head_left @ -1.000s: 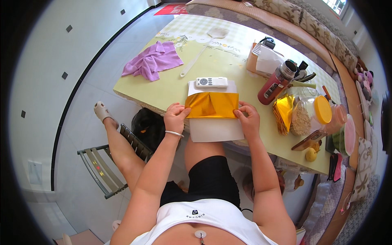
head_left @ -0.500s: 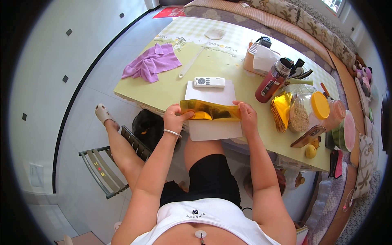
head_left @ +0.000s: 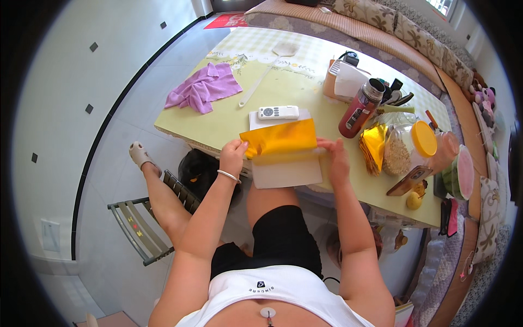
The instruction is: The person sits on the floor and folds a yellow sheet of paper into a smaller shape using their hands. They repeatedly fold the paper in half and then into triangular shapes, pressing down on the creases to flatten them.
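Observation:
A shiny gold foil sheet (head_left: 280, 137), folded into a long strip, is held above a white paper pad (head_left: 287, 174) at the table's near edge. My left hand (head_left: 233, 157) pinches the strip's left end, thumb on top. At the other end my right hand (head_left: 336, 161) has its fingers stretched toward the strip's right edge, fingertips at or just touching it. Beyond the strip, a white remote control (head_left: 278, 112) lies on the pad's far end. A stack of gold foil sheets (head_left: 373, 147) rests on the table to the right of my right hand.
A purple cloth (head_left: 202, 88) and a fly swatter (head_left: 261, 82) lie at the far left. On the right are a red thermos (head_left: 359, 111), a tissue box (head_left: 333, 82), a yellow-lidded jar (head_left: 400, 152), a phone (head_left: 409, 181), yellow fruit (head_left: 414, 200) and a cut watermelon (head_left: 457, 177). A folding stool (head_left: 143, 229) stands at lower left.
The strip's upper edge has risen and tilted, turning a brighter gold face up. My right fingers have loosened from their pinch and straightened; my left hand keeps its hold.

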{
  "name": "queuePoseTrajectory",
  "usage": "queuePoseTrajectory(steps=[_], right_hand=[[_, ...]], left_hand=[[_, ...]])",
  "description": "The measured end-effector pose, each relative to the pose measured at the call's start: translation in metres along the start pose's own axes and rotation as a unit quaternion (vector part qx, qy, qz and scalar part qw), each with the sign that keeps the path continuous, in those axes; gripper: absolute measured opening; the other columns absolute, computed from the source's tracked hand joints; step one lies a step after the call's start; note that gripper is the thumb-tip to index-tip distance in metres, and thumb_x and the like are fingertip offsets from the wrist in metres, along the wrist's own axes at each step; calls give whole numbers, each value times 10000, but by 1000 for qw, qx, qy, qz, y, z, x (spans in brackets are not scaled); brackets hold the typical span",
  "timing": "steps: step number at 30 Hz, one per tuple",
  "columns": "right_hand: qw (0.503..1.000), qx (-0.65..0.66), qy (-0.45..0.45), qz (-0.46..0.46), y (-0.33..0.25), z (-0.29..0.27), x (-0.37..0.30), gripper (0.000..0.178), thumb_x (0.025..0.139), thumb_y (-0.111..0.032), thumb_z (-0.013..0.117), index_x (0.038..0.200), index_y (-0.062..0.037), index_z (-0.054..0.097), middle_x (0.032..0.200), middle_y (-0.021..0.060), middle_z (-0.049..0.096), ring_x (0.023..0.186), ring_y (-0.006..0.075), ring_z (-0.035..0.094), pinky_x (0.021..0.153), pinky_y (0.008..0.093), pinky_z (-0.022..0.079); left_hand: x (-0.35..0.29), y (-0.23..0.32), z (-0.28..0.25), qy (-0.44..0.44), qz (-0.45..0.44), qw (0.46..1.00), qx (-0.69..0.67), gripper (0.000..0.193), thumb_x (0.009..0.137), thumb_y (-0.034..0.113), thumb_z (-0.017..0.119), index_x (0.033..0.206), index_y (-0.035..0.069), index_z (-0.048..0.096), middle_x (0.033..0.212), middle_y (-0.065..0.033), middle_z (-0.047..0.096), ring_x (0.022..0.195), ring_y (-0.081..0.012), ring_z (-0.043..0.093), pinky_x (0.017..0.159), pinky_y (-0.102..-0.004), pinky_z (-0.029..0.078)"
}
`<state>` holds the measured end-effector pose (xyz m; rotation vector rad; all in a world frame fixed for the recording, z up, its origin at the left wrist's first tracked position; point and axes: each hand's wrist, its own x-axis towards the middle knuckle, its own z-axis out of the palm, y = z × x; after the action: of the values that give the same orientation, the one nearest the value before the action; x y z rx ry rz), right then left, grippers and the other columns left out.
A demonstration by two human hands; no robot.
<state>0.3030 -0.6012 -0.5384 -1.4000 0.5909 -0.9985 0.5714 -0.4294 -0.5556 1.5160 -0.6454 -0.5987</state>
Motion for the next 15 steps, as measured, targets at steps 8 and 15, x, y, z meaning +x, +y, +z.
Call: queuePoseTrajectory(steps=[8, 15], right_hand=[[988, -121, -6, 97, -10, -21, -4, 243, 934, -242, 727, 917, 0, 738, 1198, 141, 701, 1081, 247, 646, 1002, 373, 444], [938, -337, -37, -65, 2, 8, 8, 218, 827, -228, 792, 799, -19, 738, 1303, 219, 654, 1242, 371, 555, 1079, 423, 404]], left_hand=[[-12, 4, 11, 125, 162, 922, 330, 169, 850, 195, 755, 804, 35, 728, 922, -128, 716, 928, -299, 647, 875, -396, 502], [-6, 6, 25, 129, 119, 898, 404, 252, 864, 303, 720, 722, 98, 686, 783, -56, 696, 929, -312, 612, 844, -476, 433]])
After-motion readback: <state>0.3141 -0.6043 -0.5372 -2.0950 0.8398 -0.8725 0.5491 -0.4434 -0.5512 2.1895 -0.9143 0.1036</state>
